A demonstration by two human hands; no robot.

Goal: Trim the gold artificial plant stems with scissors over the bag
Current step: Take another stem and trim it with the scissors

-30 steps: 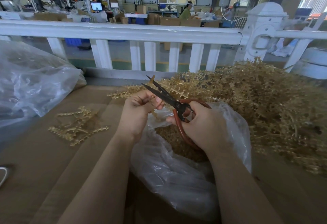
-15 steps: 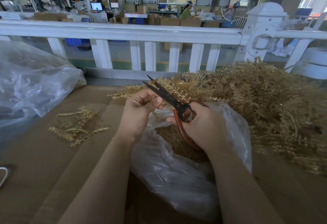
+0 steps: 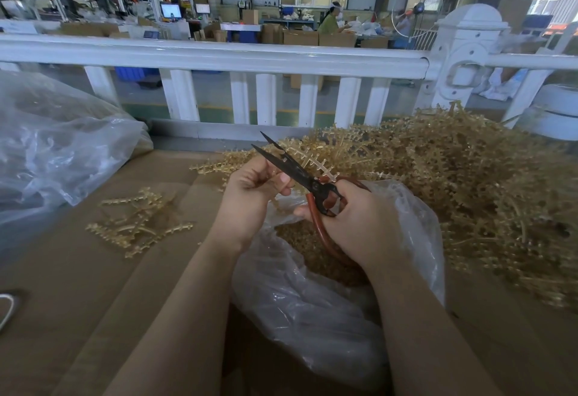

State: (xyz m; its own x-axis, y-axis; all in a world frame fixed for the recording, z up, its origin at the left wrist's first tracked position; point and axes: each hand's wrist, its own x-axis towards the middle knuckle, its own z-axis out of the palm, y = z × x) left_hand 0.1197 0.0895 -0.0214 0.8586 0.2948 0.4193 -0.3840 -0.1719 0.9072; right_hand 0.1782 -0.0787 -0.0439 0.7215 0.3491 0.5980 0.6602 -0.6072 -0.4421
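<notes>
My right hand [image 3: 359, 223] grips the red-brown handles of black scissors [image 3: 291, 167], whose blades stand apart and point up and left. Beside them, my left hand [image 3: 253, 192] pinches a gold artificial stem [image 3: 316, 162] that lies between the blades. Both hands hover over an open clear plastic bag [image 3: 312, 311] holding gold trimmings [image 3: 300, 239]. A big heap of gold stems [image 3: 469, 183] fills the right side of the table.
A few trimmed gold stems [image 3: 137, 223] lie on the brown cardboard table [image 3: 78, 301] at the left. A large clear plastic bag [image 3: 56, 145] bulges at the far left. A white railing [image 3: 219, 57] runs behind the table.
The scissors and both hands have stayed nearly in place; the blades remain apart around the stem.
</notes>
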